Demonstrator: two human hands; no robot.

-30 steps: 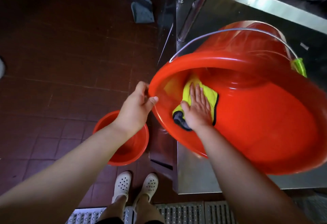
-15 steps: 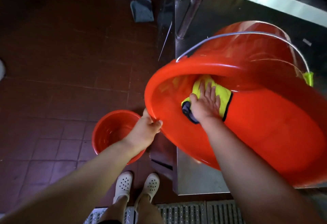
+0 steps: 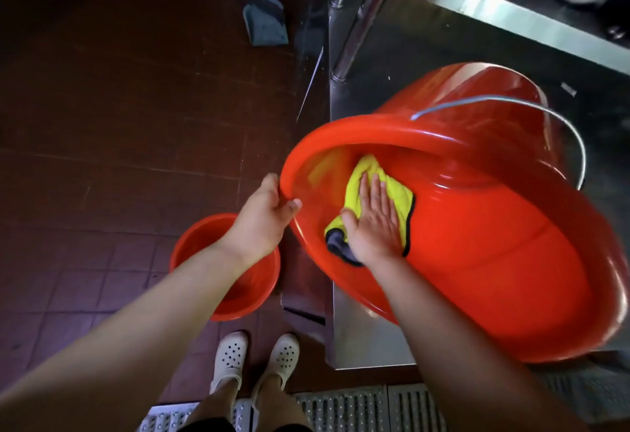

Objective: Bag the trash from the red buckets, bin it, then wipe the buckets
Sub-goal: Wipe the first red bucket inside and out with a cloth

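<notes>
You've got the big red bucket (image 3: pixel 477 244) tipped over on its side on the steel table (image 3: pixel 368 339), mouth facing you, with part of its rim hanging out past the table edge. Its wire handle (image 3: pixel 531 107) arcs up over the far side.

Your left hand (image 3: pixel 262 223) grips the near-left rim, thumb curled over the lip on the inside and fingers wrapped around the outside. Your right hand (image 3: pixel 375 223) is down inside the bucket, fingers straight and spread a little, palm pressed flat on the yellow cloth (image 3: pixel 399 196) against the inner wall. The cloth has a dark trim, and a dark grey bit of it bunches out under the heel of your hand.

The second, smaller red bucket (image 3: pixel 252 292) sits upright on the tiled floor (image 3: pixel 119 125) just left of the table, partly hidden under your left forearm. Can't really tell what's inside it, it's too dark.

Your white clogs (image 3: pixel 255 356) are planted next to a metal floor grate (image 3: pixel 358 404). Further back on the floor there's a blue-grey dustpan (image 3: pixel 266 22) standing close to the table leg (image 3: pixel 364 15).
</notes>
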